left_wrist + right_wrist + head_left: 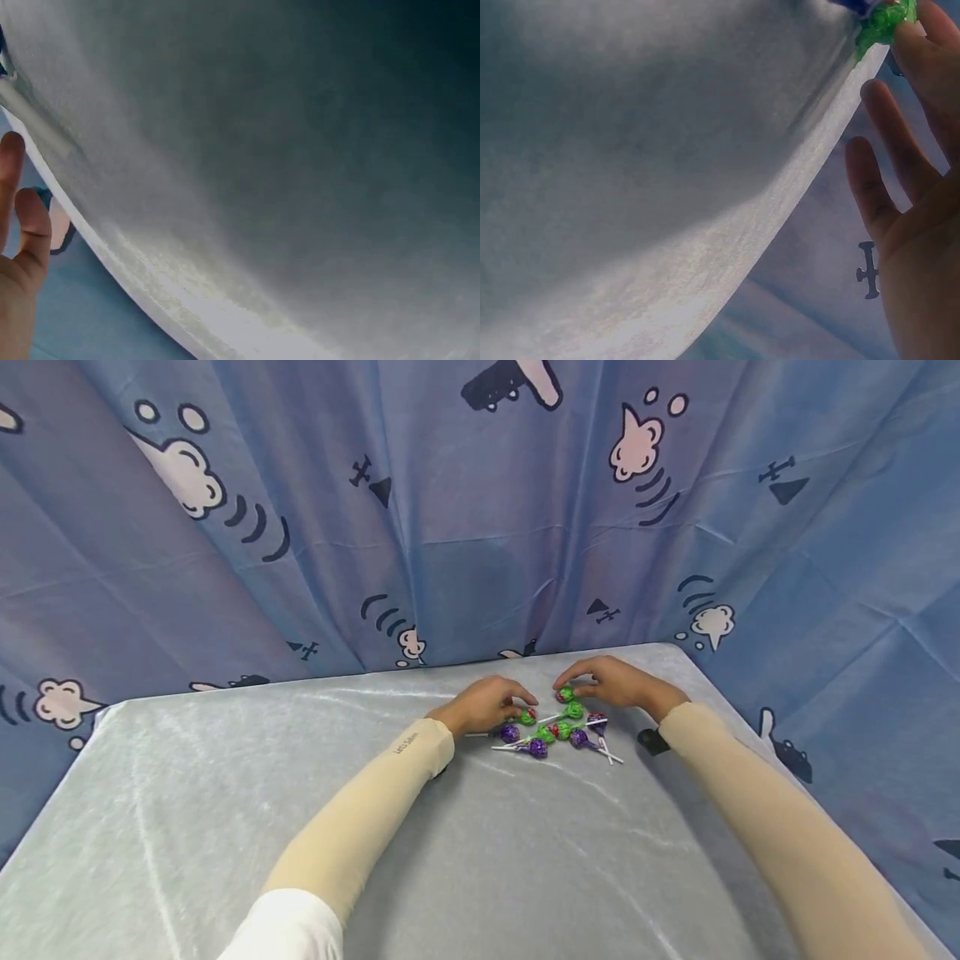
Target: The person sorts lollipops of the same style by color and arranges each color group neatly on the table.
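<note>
Toward the back of the table, several wrapped lollipops lie in a loose cluster, their white sticks pointing different ways. My left hand [487, 703] reaches in from the left, thumb and index finger bent around a green-and-red lollipop [528, 717]; I cannot tell whether they grip it. On the far side, my right hand [611, 681] pinches another green lollipop [565, 694] by its head between thumb and index finger. That green lollipop [881, 24] shows at the thumb in the right wrist view, with the other fingers spread. The left wrist view catches only part of the left hand [19, 247].
Between and in front of the hands lie purple lollipops [537, 748] and more green ones [573, 710]. A pale velvety cloth covers the table [225, 793]. Blue patterned curtains [465, 577] hang right behind its back edge and along the right side.
</note>
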Demonstrator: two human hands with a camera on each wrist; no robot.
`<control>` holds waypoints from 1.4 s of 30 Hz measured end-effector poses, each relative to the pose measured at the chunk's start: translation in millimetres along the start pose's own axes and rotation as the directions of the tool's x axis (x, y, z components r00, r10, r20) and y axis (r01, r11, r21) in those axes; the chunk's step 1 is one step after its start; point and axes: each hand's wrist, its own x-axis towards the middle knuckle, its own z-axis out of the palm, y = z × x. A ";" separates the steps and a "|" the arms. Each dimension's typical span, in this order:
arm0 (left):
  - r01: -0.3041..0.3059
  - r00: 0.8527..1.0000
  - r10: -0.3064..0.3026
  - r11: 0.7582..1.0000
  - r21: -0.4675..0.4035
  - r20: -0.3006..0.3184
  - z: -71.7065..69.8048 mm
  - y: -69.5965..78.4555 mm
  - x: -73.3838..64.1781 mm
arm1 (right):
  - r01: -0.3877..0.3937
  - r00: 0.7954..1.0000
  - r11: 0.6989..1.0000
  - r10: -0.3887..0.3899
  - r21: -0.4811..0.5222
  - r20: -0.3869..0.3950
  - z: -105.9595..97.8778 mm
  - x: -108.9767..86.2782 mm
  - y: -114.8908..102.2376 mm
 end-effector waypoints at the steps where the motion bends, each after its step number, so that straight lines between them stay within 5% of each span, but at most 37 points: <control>1: -0.007 1.000 0.007 1.000 0.007 0.005 0.0 1.0 0.5 | -0.005 1.000 1.000 0.005 0.001 0.006 0.0 0.4 -0.2; 17: 0.005 0.998 -0.007 0.999 0.032 0.061 3.1 5.5 1.0 | -0.038 0.999 0.999 0.038 0.016 0.040 1.9 0.5 2.4; 29: 0.052 0.999 -0.052 0.998 0.035 0.001 -3.1 2.0 -5.3 | -0.060 0.997 0.998 0.058 0.034 0.045 2.1 1.8 2.4; 42: 0.125 0.985 -0.133 0.989 -0.075 -0.109 -19.2 0.4 -37.1 | -0.097 0.995 0.995 0.096 0.016 0.027 4.9 0.9 0.4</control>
